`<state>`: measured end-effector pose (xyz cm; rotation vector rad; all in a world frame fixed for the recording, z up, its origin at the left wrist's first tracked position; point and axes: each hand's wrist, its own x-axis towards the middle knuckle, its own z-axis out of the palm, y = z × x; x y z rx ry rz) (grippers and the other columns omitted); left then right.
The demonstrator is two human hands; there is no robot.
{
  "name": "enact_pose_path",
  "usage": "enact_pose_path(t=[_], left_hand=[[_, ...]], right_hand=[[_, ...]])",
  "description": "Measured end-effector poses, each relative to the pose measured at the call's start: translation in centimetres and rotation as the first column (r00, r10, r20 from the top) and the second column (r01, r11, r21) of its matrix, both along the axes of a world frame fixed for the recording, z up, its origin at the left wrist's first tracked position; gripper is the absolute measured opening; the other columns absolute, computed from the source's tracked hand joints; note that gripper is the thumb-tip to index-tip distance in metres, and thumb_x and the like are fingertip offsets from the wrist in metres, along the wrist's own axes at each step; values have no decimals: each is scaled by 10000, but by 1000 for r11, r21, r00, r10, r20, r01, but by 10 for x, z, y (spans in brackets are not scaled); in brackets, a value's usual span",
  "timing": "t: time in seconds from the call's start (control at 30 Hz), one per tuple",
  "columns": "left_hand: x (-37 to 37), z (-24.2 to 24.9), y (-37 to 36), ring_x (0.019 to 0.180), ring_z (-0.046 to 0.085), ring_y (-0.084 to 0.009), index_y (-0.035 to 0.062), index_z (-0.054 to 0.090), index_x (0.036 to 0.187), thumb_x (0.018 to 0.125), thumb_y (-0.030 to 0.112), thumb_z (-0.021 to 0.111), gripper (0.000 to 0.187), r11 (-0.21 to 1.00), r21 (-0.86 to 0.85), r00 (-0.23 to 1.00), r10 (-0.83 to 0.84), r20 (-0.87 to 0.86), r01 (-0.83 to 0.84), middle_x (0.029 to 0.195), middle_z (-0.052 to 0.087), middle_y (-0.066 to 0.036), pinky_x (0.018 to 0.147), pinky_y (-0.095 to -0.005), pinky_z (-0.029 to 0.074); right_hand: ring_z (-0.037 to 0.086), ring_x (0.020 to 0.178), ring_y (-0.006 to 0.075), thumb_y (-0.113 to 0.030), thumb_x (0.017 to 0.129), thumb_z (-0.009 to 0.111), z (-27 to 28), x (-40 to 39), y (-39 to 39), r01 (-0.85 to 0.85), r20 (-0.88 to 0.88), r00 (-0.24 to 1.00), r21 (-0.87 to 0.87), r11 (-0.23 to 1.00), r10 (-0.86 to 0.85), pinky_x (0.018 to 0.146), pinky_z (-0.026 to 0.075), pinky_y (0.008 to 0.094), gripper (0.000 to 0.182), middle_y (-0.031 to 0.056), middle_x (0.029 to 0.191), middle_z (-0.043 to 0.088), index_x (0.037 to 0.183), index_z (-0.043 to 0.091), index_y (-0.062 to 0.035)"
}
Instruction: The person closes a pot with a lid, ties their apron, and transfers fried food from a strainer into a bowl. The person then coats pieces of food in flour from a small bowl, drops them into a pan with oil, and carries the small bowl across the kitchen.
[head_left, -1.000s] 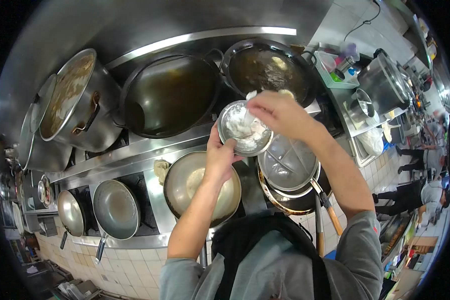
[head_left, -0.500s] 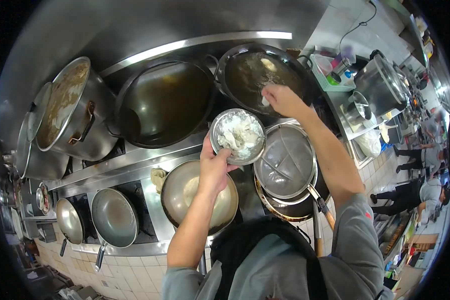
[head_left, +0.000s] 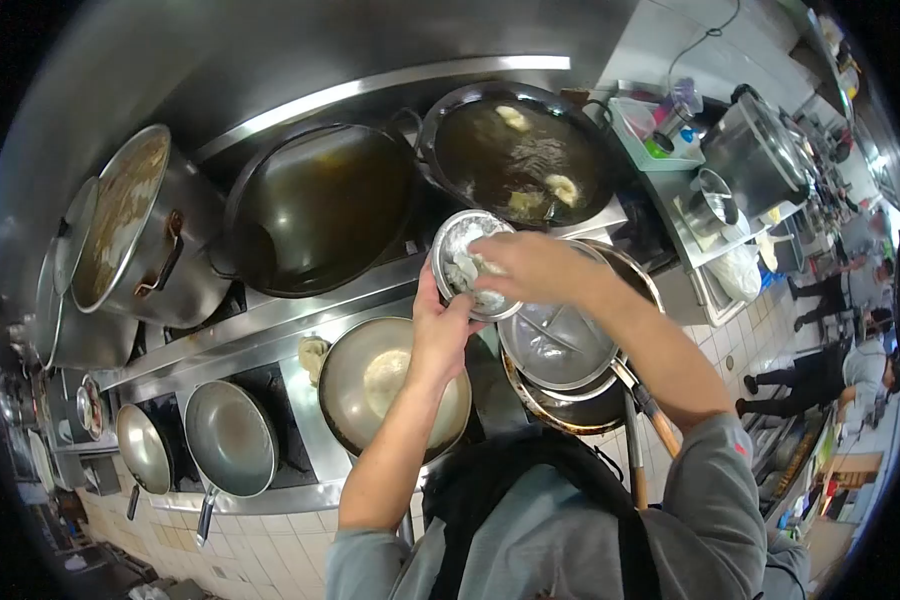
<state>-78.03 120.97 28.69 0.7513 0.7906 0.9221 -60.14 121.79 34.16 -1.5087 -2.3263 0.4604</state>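
Note:
My left hand (head_left: 442, 332) grips a small metal bowl (head_left: 440, 262) by its rim, thumb inside. White floured pieces (head_left: 462, 268) lie in the bowl. Over the bowl's right side is my right hand (head_left: 510, 265), its fingers reaching down among the pieces; whether they pinch one is hidden. Just behind, a wok of oil (head_left: 460, 150) holds a pale piece (head_left: 513, 118) near its far side, a ring-shaped piece (head_left: 562, 189) at the near right and a yellowish piece (head_left: 523, 203) beside it. Ripples show on the oil.
A second dark wok (head_left: 320, 215) stands left of the frying wok, with a large pot (head_left: 185, 240) beyond. Nearer are a wide pan (head_left: 395, 390), a mesh strainer (head_left: 560, 350) and two smaller pans. A green basket (head_left: 685, 160) sits at the right. People stand far right.
My right hand has moved back from over the frying wok to the bowl. The white piece at its fingers is gone from there, and more pieces show in the oil. The bowl is tilted more.

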Motion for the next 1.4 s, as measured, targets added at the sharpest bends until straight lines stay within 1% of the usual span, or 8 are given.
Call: enact_pose_path(t=[0.4, 0.47, 0.7, 0.73, 0.77, 1.03, 1.2, 1.4], left_hand=[[-3, -4, 1, 1091, 679, -259, 171, 322, 1514, 869, -81, 467, 707, 998, -57, 1000, -17, 13, 18, 1336, 567, -118, 800, -412, 648], [-4, -7, 4, 1093, 678, -262, 173, 322, 1516, 864, -84, 467, 716, 997, -72, 1000, 2, 26, 0, 1345, 563, -120, 799, -415, 648], [-9, -18, 5, 1111, 673, -263, 185, 304, 1540, 854, -104, 466, 762, 995, -96, 998, 26, 48, -22, 1370, 560, -112, 780, -413, 650], [-11, -20, 4, 1114, 673, -261, 187, 299, 1544, 854, -109, 462, 769, 995, -99, 996, 35, 86, -26, 1368, 563, -109, 772, -410, 650], [-13, -20, 2, 1114, 673, -261, 187, 299, 1544, 854, -109, 462, 769, 994, -103, 996, 40, 83, -31, 1368, 563, -109, 772, -410, 650], [-24, -12, 2, 1142, 660, -267, 178, 286, 1546, 866, -107, 452, 756, 992, -119, 999, 32, 25, -29, 1387, 552, -111, 801, -422, 645], [-19, -20, 1, 1157, 650, -263, 173, 292, 1539, 872, -102, 447, 738, 996, -72, 998, 49, 50, -45, 1395, 542, -113, 820, -436, 639], [-9, -16, -6, 1170, 638, -268, 194, 300, 1532, 873, -112, 434, 739, 999, -44, 997, 20, 70, -16, 1392, 533, -117, 847, -451, 637]], right_hand=[[679, 878, 370, -160, 867, 650, -12, -10, 5, -49, 33, 998, 56, 997, 47, 731, 551, 475, 277, 158, 986, 679, 1127, 622, -67], [683, 794, 319, -175, 899, 653, -6, -5, 12, 18, -191, 981, 225, 974, 26, 683, 543, 424, 251, 145, 957, 695, 1123, 637, -64], [680, 912, 402, -185, 925, 641, 24, 23, 53, 276, -263, 935, 120, 954, -237, 800, 534, 452, 237, 230, 957, 684, 1098, 631, -23], [653, 741, 244, -187, 918, 676, 2, 42, 71, 254, -223, 954, 240, 937, -201, 679, 517, 371, 258, 142, 947, 675, 1148, 638, -76], [651, 973, 421, -138, 914, 630, -3, 49, 78, 259, -183, 957, 201, 945, -223, 864, 511, 472, 245, 238, 1006, 663, 1139, 618, -40], [645, 1063, 358, -64, 886, 635, -53, 69, 87, 172, -12, 985, 105, 979, -172, 896, 522, 438, 383, 197, 1084, 654, 1265, 584, -65], [686, 888, 308, -134, 932, 630, -15, 40, 53, 44, -139, 990, 98, 994, -30, 771, 544, 388, 201, 166, 990, 686, 1085, 667, -9], [683, 931, 339, -191, 906, 671, -28, -12, -3, -64, 148, 987, 2, 998, 64, 748, 564, 446, 258, 132, 972, 664, 1128, 634, -64]])
